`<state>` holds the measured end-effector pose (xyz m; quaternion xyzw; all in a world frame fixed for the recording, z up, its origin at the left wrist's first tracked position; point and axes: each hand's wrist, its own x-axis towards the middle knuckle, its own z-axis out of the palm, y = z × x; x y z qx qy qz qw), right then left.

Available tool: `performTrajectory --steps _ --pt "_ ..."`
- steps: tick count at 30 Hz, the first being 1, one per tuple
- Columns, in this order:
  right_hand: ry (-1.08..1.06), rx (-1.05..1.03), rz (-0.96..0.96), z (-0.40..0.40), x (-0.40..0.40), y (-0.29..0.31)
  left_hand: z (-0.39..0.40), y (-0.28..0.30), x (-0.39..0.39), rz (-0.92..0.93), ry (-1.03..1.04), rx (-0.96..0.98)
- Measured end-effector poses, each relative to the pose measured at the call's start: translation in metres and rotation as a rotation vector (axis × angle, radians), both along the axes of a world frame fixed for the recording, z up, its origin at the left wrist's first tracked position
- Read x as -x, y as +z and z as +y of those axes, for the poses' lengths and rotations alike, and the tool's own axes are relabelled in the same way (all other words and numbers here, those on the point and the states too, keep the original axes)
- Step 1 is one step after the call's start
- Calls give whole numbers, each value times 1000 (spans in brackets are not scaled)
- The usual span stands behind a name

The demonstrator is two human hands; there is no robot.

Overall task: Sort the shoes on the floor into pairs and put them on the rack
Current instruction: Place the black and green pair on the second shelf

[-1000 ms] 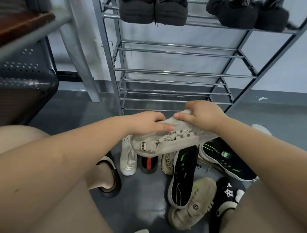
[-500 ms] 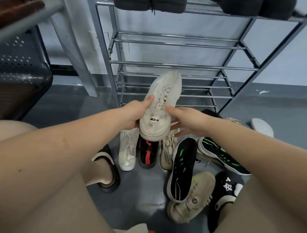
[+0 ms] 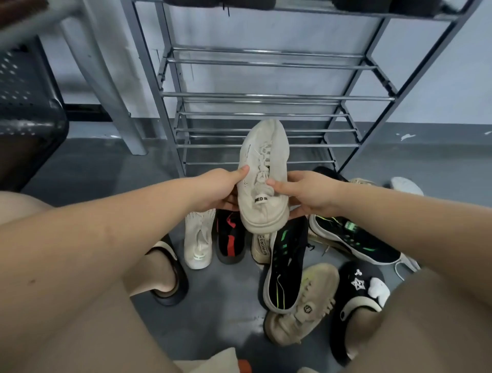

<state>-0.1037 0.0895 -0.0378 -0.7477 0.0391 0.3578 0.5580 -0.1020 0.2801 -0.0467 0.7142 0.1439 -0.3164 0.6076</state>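
Early going, by the look of it: dark shoes (image 3: 221,2) already on the top tier of the rack (image 3: 266,95), cut off by the frame edge; lower tiers bare; cream sneaker (image 3: 262,181) aloft before the rack, gripped by left hand (image 3: 218,190) and right hand (image 3: 308,193); floor shoes (image 3: 287,266) heaped below the rack, unsorted; some partly hidden.

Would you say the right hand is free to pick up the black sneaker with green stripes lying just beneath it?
Probably not yet: the right hand, with the left hand, holds the beige lace-up sneaker. The black sneaker with green stripes lies uncovered.
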Motion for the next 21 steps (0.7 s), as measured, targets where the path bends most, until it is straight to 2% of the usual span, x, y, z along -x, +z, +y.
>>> performTrajectory --steps 3,6,9,13,15,17,21 --pt "-27 12 37 2 4 -7 -1 -7 1 23 -43 -37" --pt "-128 2 95 13 12 -25 -1 -25 8 39 50 -37" --pt "-228 -7 160 26 31 -53 0 -56 27 90 159 -24" --pt "-402 -68 240 43 71 -109 3 -106 67 210 195 -49" --pt "-505 -106 275 49 96 -135 10 -126 78 249 112 -149" --pt "-549 -130 354 52 123 -152 18 -135 84 270 -91 -290" --pt "-335 41 460 47 150 -161 23 -137 90 356 -374 -459"
